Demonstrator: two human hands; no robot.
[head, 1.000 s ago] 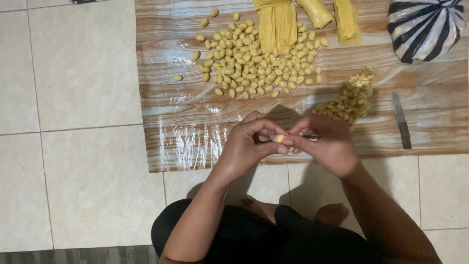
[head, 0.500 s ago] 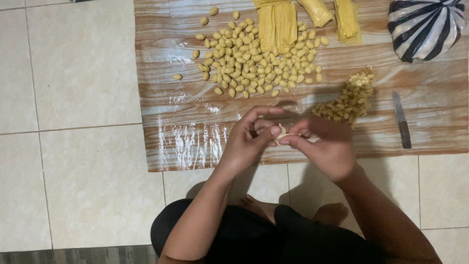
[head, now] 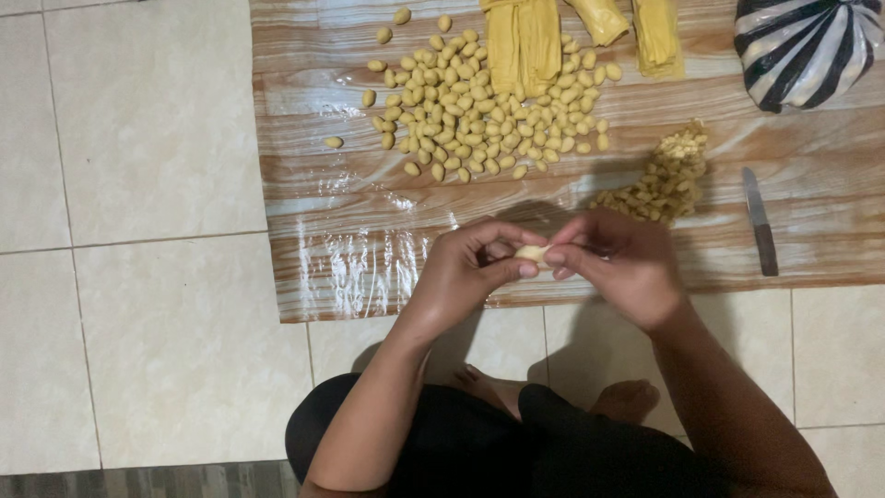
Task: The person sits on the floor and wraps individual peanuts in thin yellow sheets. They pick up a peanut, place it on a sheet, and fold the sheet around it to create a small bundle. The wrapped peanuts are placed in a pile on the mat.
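Change: both hands sit slightly lower and closer together than half a second ago; the dough piece is now pinched end to end between them, where before the fingers were spread wider around it.
Stray piece (head: 333,142): one shaped lump lies alone on the left of the mat, apart from the rest.
Pile (head: 489,115): many small pale yellow shaped pieces spread over the upper middle of the mat, some touching.
Left hand (head: 470,267): fingers curled, thumb and fingertips closed on the left end of the dough piece.
Dough piece (head: 533,253): small, pale yellow, held in the air just above the near edge of the mat, between both hands.
Right hand (head: 618,263): fingertips closed on the right end of the same piece; palm side hidden.
Yellow strips (head: 524,41): flat folded sheets at the top edge, partly over the pile.
Cut bits (head: 666,175): heap of rougher small chunks just right of the hands.
Knife (head: 760,221): lies flat on the mat, right of the heap, well apart from the hands.
Striped bag (head: 807,41): black and white, top right corner.
Risk: my read is the soft piece could tear or squash if pinched too hard, or slip and drop onto the tile since it is held near the mat's edge.
Surface: glossy wood-print mat (head: 313,267) with plastic sheen.
Room: pale tiled floor (head: 138,138); person sits on it, bare feet tucked below.
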